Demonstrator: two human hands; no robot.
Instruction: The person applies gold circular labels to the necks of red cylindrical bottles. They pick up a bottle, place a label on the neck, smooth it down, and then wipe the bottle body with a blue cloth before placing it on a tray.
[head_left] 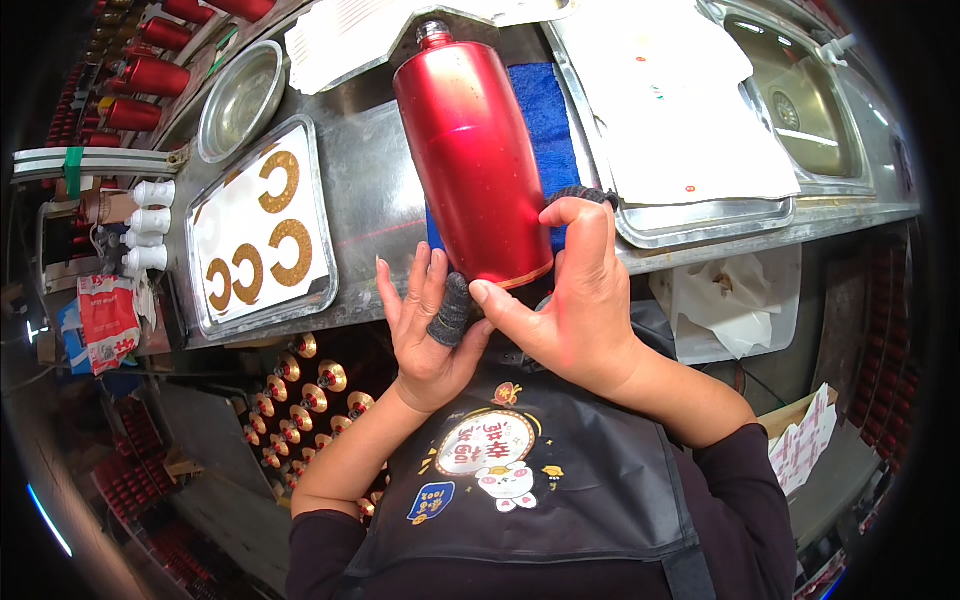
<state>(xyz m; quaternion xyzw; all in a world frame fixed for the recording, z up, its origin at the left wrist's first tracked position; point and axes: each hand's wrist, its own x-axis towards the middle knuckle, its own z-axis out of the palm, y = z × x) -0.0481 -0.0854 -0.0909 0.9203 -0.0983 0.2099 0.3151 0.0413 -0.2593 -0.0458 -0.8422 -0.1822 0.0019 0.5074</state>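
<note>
A large, glossy red bottle (475,160) lies on its side on the steel counter, partly over a blue cloth (550,120). Its neck points away from me and its base faces me. My right hand (575,300) is closed on the base end, thumb at the bottom rim and index finger bent against the right side. A dark knit sleeve covers one of its fingers. My left hand (430,325) has its fingers stretched out beside the base's left edge. A similar dark sleeve wraps its index finger, which is at the rim.
At left, a tray (325,270) carries gold C-shaped pieces on white paper, with a metal bowl (242,100) behind it. White sheets (680,110) lie on another tray at right, beside a sink (790,100). Under the counter stand several gold-and-red bottle tops (315,397).
</note>
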